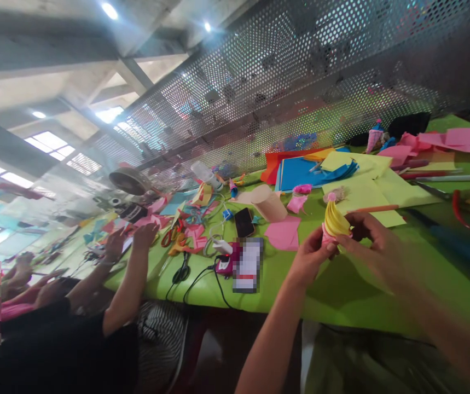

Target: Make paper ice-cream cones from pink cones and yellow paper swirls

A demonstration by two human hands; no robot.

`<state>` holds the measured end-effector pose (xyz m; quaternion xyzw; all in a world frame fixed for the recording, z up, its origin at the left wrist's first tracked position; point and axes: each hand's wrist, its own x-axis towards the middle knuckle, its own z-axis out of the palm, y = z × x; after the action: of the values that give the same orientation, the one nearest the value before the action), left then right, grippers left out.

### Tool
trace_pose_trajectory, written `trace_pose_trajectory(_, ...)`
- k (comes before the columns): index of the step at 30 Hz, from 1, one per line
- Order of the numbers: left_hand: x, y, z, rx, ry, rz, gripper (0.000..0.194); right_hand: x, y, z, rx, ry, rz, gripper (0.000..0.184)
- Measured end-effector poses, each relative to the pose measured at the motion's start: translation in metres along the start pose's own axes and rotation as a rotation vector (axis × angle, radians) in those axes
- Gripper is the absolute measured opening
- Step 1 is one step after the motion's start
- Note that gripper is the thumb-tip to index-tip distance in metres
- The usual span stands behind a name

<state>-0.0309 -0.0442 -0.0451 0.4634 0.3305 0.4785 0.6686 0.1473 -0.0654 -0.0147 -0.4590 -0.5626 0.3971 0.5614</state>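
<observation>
Between my two hands, above the green table (276, 298), is a small paper ice cream cone (335, 220) with yellow swirled folds, a pink tip and a pink lower part. My left hand (314, 254) pinches its pink base from the left, fingers closed. From the right, my right hand (368, 238) grips the yellow side with thumb and fingers. The fingers cover much of the cone's lower part. Just behind it lie yellow paper sheets (382, 183) and an orange pencil (376, 208). A pink paper piece (283, 233) rests to the left.
A dark phone (244, 222), a blurred-screen phone (248, 265) and a magenta power adapter (225, 265) with cables lie left of my hands. A beige cup (268, 203) stands behind. Blue paper (300, 174) is stacked at the back. Co-workers' arms (130, 273) reach over the table at left.
</observation>
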Motion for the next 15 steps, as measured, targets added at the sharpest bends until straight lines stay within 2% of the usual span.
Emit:
trace_pose_trajectory(4, -0.0011, 0.0027, 0.0033, 0.014, 0.001, 0.005, 0.067, 0.0007, -0.0009, -0.0018, 0.103, -0.059, 0.06, 0.049)
trace_pose_trajectory(10, -0.0008, 0.0043, 0.0059, 0.077, 0.007, 0.002, 0.074, 0.0, -0.0028, 0.0006, -0.015, 0.034, 0.049, 0.056)
trace_pose_trajectory(15, 0.0019, -0.0002, 0.0072, 0.136, 0.006, 0.05, 0.089, 0.0017, 0.0041, 0.0001, 0.027, 0.029, 0.021, 0.06)
